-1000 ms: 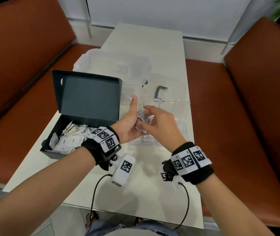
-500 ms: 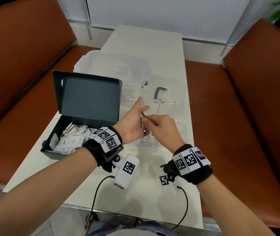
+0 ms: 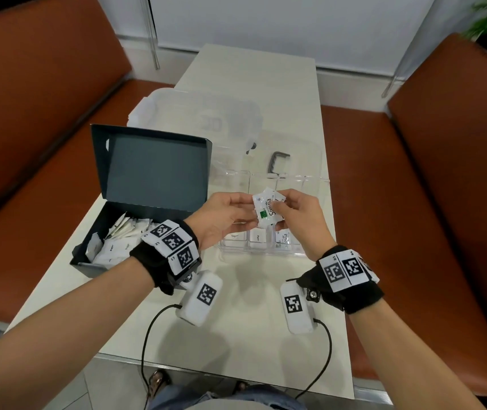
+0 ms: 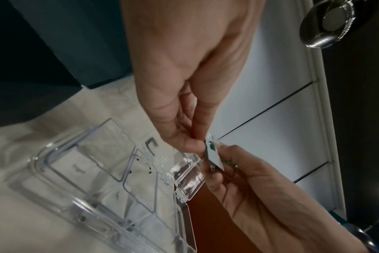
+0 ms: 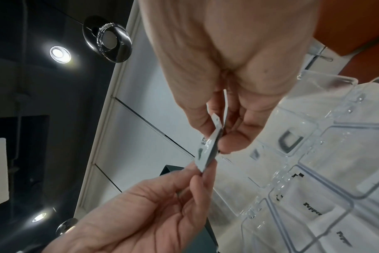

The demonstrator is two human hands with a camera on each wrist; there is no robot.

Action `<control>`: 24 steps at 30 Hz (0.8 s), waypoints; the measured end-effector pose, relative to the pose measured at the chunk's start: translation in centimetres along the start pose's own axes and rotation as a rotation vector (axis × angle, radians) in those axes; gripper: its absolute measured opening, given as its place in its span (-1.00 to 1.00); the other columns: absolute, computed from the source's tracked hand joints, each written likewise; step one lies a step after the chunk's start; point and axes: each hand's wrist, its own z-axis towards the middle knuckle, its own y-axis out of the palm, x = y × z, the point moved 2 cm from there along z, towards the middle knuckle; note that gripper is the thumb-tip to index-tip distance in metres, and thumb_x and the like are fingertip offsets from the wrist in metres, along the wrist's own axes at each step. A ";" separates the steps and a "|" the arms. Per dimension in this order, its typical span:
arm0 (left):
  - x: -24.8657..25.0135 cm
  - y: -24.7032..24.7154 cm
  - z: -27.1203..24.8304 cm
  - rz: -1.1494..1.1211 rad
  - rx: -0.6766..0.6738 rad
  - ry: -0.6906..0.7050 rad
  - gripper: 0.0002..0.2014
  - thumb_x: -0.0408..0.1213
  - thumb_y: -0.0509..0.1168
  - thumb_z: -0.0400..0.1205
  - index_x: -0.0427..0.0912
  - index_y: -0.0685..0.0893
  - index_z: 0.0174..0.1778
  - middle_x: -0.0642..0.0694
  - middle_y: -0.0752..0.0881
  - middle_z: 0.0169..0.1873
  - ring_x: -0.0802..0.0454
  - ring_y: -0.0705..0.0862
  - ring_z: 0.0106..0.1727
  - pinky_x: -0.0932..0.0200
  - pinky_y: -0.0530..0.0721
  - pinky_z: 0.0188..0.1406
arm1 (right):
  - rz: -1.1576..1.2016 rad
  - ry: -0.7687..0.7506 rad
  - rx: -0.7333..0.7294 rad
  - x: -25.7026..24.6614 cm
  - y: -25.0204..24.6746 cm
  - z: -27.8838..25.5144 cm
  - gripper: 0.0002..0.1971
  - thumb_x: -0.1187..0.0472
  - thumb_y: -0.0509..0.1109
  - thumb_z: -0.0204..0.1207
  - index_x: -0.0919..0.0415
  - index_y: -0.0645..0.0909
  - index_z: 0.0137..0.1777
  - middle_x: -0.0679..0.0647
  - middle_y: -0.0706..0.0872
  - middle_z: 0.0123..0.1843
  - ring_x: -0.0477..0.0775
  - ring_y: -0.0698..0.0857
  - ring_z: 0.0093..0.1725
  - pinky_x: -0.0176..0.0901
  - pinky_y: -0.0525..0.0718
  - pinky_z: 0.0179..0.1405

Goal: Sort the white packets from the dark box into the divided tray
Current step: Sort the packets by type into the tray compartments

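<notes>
— Above the clear plastic divided tray (image 3: 274, 254), what are the hands doing?

— Both pinch one small white paper packet printed "Stevia" with a green square (image 3: 267, 211). The left hand (image 3: 221, 216) nips its left edge between thumb and fingertips; the right hand (image 3: 301, 214) clamps the right side, thumb on the printed face. The packet hangs in the air over the tray, touching nothing else.

— And the tray itself?

— It sits on the pale rectangular table (image 3: 236, 335), just right of the dark open cardboard box (image 3: 135, 202). Its near compartments already hold white packets (image 3: 258, 238); the right wrist view shows some printed "Pepper".

— What is left in the box?

— A loose heap of white packets (image 3: 118, 241) on its floor, the lid standing upright behind them.

— Anything else nearby?

— A frosted plastic container (image 3: 195, 119) lies beyond the box, and a small dark U-shaped handle (image 3: 279, 162) sits on a clear lid behind the tray.
</notes>
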 end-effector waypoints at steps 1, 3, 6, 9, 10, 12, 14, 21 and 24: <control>-0.1 0.0 0.1 -0.005 0.015 0.007 -0.70 -0.57 0.33 0.63 -0.44 0.64 0.29 -0.28 0.78 0.01 0.03 0.76 -0.15 0.28 0.78 -0.10 | 0.015 -0.001 0.005 0.0 0.0 0.0 -0.83 0.36 0.38 0.58 0.28 0.68 0.13 0.10 0.76 -0.18 0.01 0.76 -0.26 -0.26 0.67 -0.43; -0.2 0.1 0.1 -0.027 0.050 0.024 -0.72 -0.55 0.34 0.62 -0.44 0.66 0.26 -0.26 0.79 -0.04 0.03 0.77 -0.18 0.30 0.77 -0.17 | 0.032 0.001 0.012 0.0 0.0 -0.1 -0.77 0.31 0.44 0.54 0.27 0.66 0.18 0.09 0.74 -0.20 -0.02 0.78 -0.27 -0.24 0.71 -0.41; -0.2 0.2 0.2 -0.079 0.120 0.064 -0.74 -0.57 0.34 0.61 -0.41 0.67 0.22 -0.23 0.80 -0.12 0.01 0.79 -0.22 0.27 0.78 -0.20 | 0.013 0.016 0.025 0.1 0.0 0.0 -0.67 0.26 0.53 0.47 0.19 0.60 0.22 0.19 0.76 -0.14 0.08 0.80 -0.23 -0.20 0.71 -0.42; -0.3 0.1 0.4 -0.127 0.153 0.080 -0.75 -0.61 0.32 0.61 -0.36 0.67 0.19 -0.26 0.81 -0.13 -0.02 0.79 -0.27 0.20 0.81 -0.17 | 0.005 0.026 0.067 0.1 -0.1 0.2 -0.67 0.27 0.54 0.46 0.15 0.59 0.20 0.24 0.76 -0.15 0.16 0.78 -0.30 -0.11 0.76 -0.34; -0.3 0.1 0.4 -0.139 0.152 0.076 -0.74 -0.63 0.30 0.61 -0.35 0.67 0.18 -0.28 0.80 -0.11 -0.04 0.79 -0.26 0.17 0.82 -0.15 | 0.019 0.026 0.093 0.1 -0.2 0.2 -0.70 0.27 0.53 0.47 0.18 0.61 0.18 0.25 0.76 -0.14 0.14 0.77 -0.32 -0.06 0.78 -0.27; -0.4 0.2 0.5 -0.152 0.132 0.054 -0.72 -0.66 0.28 0.61 -0.33 0.66 0.18 -0.32 0.79 -0.08 -0.07 0.78 -0.25 0.13 0.82 -0.11 | 0.064 0.029 0.153 0.1 -0.1 0.3 -0.75 0.29 0.51 0.49 0.24 0.65 0.15 0.26 0.77 -0.15 0.09 0.77 -0.33 -0.05 0.79 -0.25; -0.5 0.4 0.5 -0.157 0.085 0.036 -0.70 -0.65 0.27 0.62 -0.31 0.66 0.22 -0.34 0.79 -0.04 -0.09 0.81 -0.22 0.12 0.82 -0.09 | 0.089 0.040 0.199 0.1 0.1 0.4 -0.78 0.29 0.50 0.50 0.26 0.66 0.12 0.26 0.76 -0.17 0.10 0.77 -0.28 -0.14 0.74 -0.35; -0.7 0.9 0.6 -0.183 0.047 0.067 -0.70 -0.56 0.36 0.61 -0.34 0.65 0.26 -0.35 0.78 0.01 -0.15 0.81 -0.12 0.12 0.81 -0.12 | 0.032 0.028 0.254 0.1 0.6 0.4 -0.80 0.19 0.55 0.44 0.05 0.61 0.00 0.12 0.68 -0.26 0.05 0.70 -0.27 -0.08 0.70 -0.24; -1.0 0.8 0.7 -0.167 0.066 0.089 -0.68 -0.60 0.35 0.60 -0.38 0.64 0.28 -0.33 0.78 -0.06 -0.13 0.81 -0.15 0.15 0.81 -0.13 | 0.015 0.019 0.242 0.1 0.7 0.2 -0.77 0.19 0.56 0.43 0.07 0.61 0.01 0.11 0.68 -0.26 0.05 0.71 -0.23 0.00 0.72 -0.14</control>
